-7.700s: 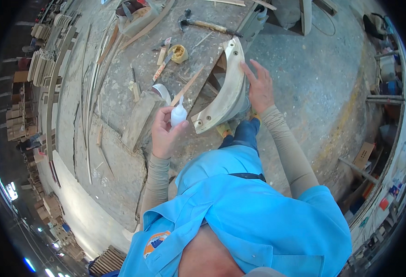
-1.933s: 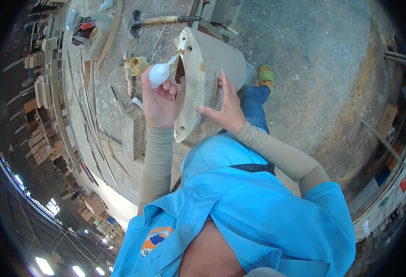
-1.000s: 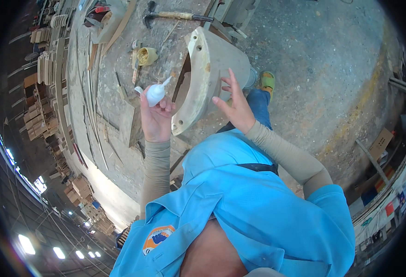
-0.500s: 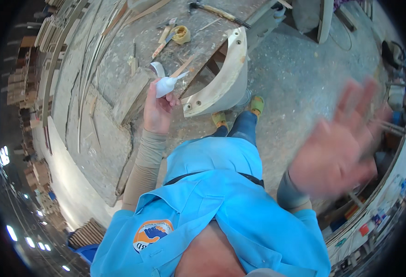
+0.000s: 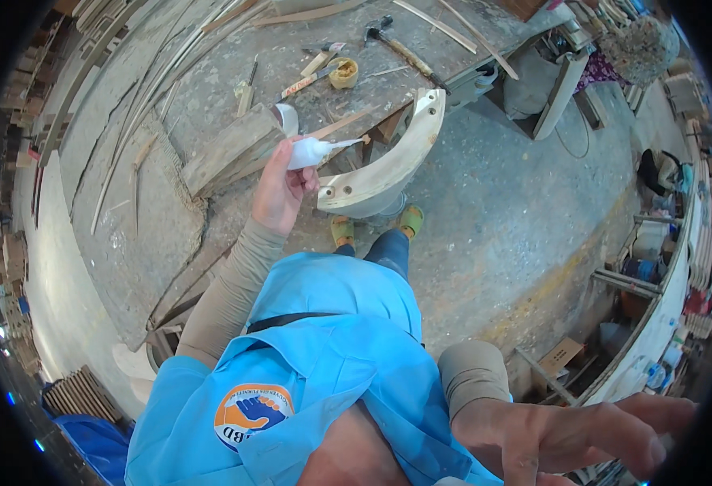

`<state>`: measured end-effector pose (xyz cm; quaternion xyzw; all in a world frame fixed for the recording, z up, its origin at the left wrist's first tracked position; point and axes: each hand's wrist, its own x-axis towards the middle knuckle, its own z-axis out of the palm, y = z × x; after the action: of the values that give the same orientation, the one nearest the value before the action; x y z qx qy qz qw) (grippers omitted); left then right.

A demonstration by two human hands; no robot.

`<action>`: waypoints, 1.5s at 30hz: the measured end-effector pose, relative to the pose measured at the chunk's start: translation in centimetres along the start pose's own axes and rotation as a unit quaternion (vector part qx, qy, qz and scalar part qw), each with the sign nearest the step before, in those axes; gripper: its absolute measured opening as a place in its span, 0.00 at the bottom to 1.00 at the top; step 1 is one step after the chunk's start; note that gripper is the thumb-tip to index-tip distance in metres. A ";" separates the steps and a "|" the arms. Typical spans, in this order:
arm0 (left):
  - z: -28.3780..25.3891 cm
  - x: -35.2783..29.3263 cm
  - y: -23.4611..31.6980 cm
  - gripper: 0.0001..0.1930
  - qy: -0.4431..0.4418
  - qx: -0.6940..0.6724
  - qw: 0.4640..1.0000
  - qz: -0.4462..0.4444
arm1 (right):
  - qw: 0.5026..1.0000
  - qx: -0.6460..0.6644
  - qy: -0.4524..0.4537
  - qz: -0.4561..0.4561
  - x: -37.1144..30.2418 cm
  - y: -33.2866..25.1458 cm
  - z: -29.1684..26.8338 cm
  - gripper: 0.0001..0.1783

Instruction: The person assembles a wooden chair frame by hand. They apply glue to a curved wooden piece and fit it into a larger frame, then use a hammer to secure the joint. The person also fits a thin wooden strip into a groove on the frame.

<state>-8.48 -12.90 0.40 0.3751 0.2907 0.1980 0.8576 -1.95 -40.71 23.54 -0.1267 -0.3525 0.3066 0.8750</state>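
A small white squeeze bottle (image 5: 306, 153) with a long thin nozzle is gripped in my left hand (image 5: 277, 196), which is closed round it. Its nozzle points right, and a small orange-brown bit shows at the tip. Just beyond the bottle, a curved off-white wooden piece (image 5: 392, 174) with holes at both ends rests along the workbench edge. My right hand (image 5: 562, 437) is at the lower right, away from the bench, with fingers apart and nothing visible in it. Part of that hand falls outside the picture.
On the workbench (image 5: 234, 65) lie a hammer (image 5: 405, 55), a tub of yellowish paste (image 5: 344, 74), a chisel (image 5: 247, 87) and a wooden block (image 5: 230, 150). Wooden strips lie at the far side. Shelving with containers (image 5: 643, 251) stands on the right, and a cardboard box (image 5: 561, 355) sits below it.
My right hand has swung from the right side down toward the lower right corner. My left hand keeps its grip on the bottle, whose nozzle now lies more level. The whole view has shifted.
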 end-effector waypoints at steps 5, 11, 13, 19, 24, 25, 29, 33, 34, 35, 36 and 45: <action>0.0 0.4 0.0 0.20 -0.029 0.010 1.000 -0.001 | 0.991 -0.051 -0.032 -0.121 0.1 1.9 0.1 0.34; -0.5 -0.1 0.0 0.20 -0.002 -0.002 1.000 -0.003 | 0.990 -0.090 -0.017 -0.107 0.2 1.8 0.9 0.32; -0.4 -0.1 -0.1 0.20 -0.006 -0.006 1.000 -0.002 | 0.980 -0.086 -0.030 -0.177 -0.1 2.8 0.4 0.32; -0.3 -0.1 -0.1 0.21 -0.003 -0.009 1.000 0.002 | 0.978 -0.053 -0.043 -0.198 0.6 2.5 -0.1 0.32; 0.0 0.3 -0.2 0.20 -0.022 -0.002 1.000 0.004 | 0.973 -0.041 -0.048 -0.221 0.1 2.3 -0.5 0.32; -0.2 0.3 -0.3 0.19 -0.026 -0.012 1.000 0.003 | 0.973 -0.041 -0.052 -0.220 0.1 2.7 -0.4 0.32; -0.4 0.2 -0.4 0.18 -0.024 -0.019 1.000 0.003 | 0.970 -0.045 -0.058 -0.230 0.1 3.0 -0.3 0.31; 0.0 0.4 -0.5 0.19 -0.013 -0.013 1.000 -0.002 | 0.968 -0.043 -0.064 -0.238 -0.1 3.1 -0.5 0.31; 0.0 0.4 -0.4 0.20 -0.015 -0.006 1.000 -0.001 | 0.968 -0.040 -0.065 -0.239 0.0 3.2 -0.7 0.31; 0.0 0.5 -0.5 0.20 -0.014 -0.005 1.000 -0.005 | 0.967 -0.038 -0.067 -0.241 0.1 3.2 -0.7 0.31; 0.1 0.5 -0.6 0.20 -0.012 -0.004 1.000 -0.009 | 0.968 -0.034 -0.068 -0.241 0.1 3.2 -0.8 0.31; 0.3 1.1 -1.2 0.19 -0.032 -0.021 0.999 -0.011 | 0.991 0.077 -0.049 -0.098 0.3 1.6 -1.5 0.39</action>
<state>-7.30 -13.16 -0.77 0.3601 0.2629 0.1823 0.8763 -1.42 -39.27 21.92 -0.0083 -0.3812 0.2518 0.8895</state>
